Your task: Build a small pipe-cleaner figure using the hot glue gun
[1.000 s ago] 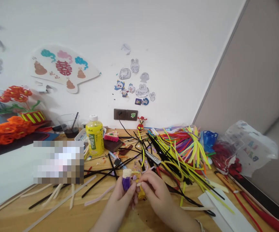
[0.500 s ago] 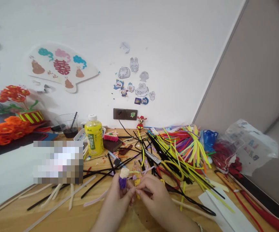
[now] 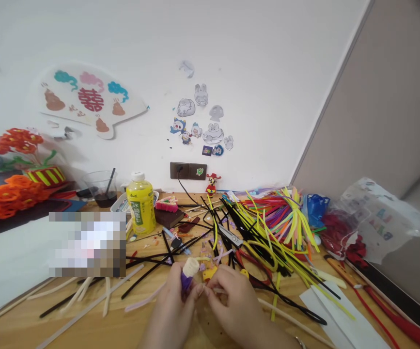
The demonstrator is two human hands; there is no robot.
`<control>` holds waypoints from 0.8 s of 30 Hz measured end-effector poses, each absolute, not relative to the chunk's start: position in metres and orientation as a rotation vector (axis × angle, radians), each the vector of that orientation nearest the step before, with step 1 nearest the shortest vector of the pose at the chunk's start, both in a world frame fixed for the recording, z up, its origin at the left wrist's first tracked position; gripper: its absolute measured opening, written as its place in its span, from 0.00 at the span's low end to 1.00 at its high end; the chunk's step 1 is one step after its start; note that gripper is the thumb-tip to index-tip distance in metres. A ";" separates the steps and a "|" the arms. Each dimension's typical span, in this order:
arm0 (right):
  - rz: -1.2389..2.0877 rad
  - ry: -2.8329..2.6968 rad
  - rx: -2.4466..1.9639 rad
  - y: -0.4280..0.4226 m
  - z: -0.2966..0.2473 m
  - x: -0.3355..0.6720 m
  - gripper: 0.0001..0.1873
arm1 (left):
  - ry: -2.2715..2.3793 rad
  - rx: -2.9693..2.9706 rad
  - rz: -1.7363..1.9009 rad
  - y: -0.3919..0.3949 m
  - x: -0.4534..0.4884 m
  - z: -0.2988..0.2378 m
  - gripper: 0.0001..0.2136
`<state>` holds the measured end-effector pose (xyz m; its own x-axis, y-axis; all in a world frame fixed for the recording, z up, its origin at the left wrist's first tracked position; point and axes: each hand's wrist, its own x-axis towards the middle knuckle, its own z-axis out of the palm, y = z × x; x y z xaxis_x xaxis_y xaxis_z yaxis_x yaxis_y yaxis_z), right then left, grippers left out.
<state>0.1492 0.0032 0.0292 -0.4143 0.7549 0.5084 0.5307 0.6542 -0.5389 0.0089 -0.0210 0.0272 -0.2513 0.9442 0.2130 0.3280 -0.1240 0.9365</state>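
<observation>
Fingers (image 3: 195, 290) of left hand (image 3: 169, 300): curled, pinching pipe-cleaner doll (image 3: 188, 273), bottom centre, tilted toward right hand (image 3: 229, 303), apparently to steady it for work. Right fingers (image 3: 210, 291): pressed together, seemingly on pale stem (image 3: 286, 312); grip partly hidden.

Clock centre: a pipe-cleaner figure (image 3: 187, 274) in the left hand (image 3: 169, 305), right hand (image 3: 231, 303) just beside it, both above a wooden tabletop (image 3: 24, 322). At 11 o'clock, on the table, a plastic bottle (image 3: 140, 206), and farther out a glass cup (image 3: 102, 190) with a stirrer inside. At 12 o'clock, a wall socket panel (image 3: 188, 170) on the wall (image 3: 268, 72), with paper stickers (image 3: 200, 126) above it. At 1 o'clock, scissors (image 3: 229, 236) among loose pipe cleaners (image 3: 278, 218). At 2 o'clock, past those, a plastic bag (image 3: 379, 218). At 4 o'clock, sheets of paper (image 3: 340, 315) on the table. At 10 o'clock, pipe-cleaner flowers (image 3: 19, 141) in a pot (image 3: 46, 175), with a paper fan (image 3: 89, 99) on the wall above.
</observation>
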 end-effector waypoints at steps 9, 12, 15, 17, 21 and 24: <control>0.480 -2.106 -0.927 0.007 0.039 0.154 0.07 | 1.179 1.050 1.372 -0.017 0.012 0.040 0.09; 0.515 -2.109 -0.891 0.007 0.041 0.153 0.07 | 1.208 1.050 1.420 -0.014 0.009 0.037 0.07; 0.536 -2.103 -0.896 0.007 0.040 0.152 0.08 | 1.177 0.993 1.432 -0.010 0.006 0.030 0.07; 0.544 -2.111 -0.889 0.009 0.038 0.153 0.08 | 1.156 0.953 1.395 -0.008 0.006 0.025 0.08; 0.583 -2.131 -0.884 0.012 0.033 0.153 0.07 | 1.154 0.955 1.294 -0.007 0.011 0.021 0.10; 0.679 -2.050 -0.913 0.014 0.027 0.149 0.07 | 1.137 0.977 1.305 -0.009 0.014 0.020 0.14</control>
